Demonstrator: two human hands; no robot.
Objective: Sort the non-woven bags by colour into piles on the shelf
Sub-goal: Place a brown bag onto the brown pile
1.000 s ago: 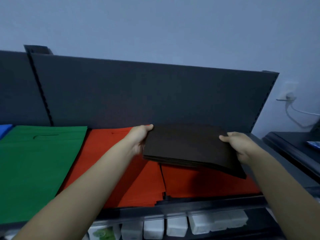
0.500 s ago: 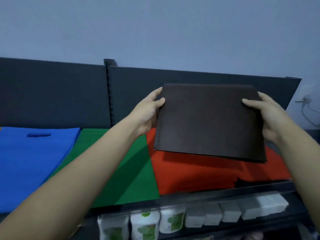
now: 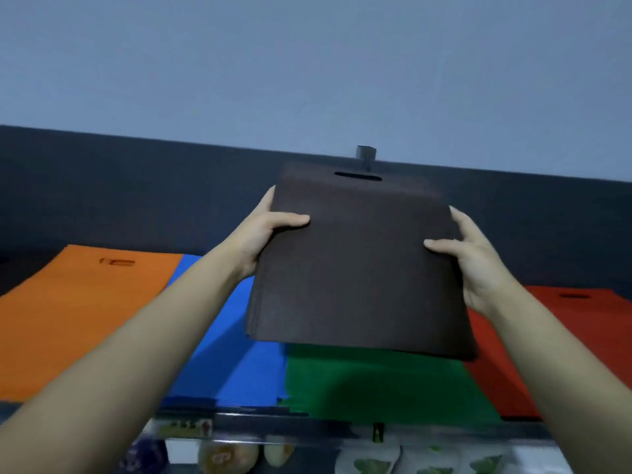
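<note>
The flat stack of dark brown non-woven bags (image 3: 359,268) is in the air, clasped at both side edges by the left grip (image 3: 270,234) and right grip (image 3: 475,265), thumbs on top. Beneath the grips, the blue fabric pile (image 3: 232,354) and green fabric pile (image 3: 376,384) lie on the dark shelf (image 3: 239,410). Carry the stack level with its edges squared, and set it down apart from other colours.

shelf (image 3: 444,430): far-left pile (image 3: 85,302), second pile (image 3: 232,354), third pile (image 3: 376,381), far-right pile (image 3: 581,330) side by side. held stack (image 3: 359,268) above second and third, between left hand (image 3: 270,234) and right hand (image 3: 475,265).
</note>
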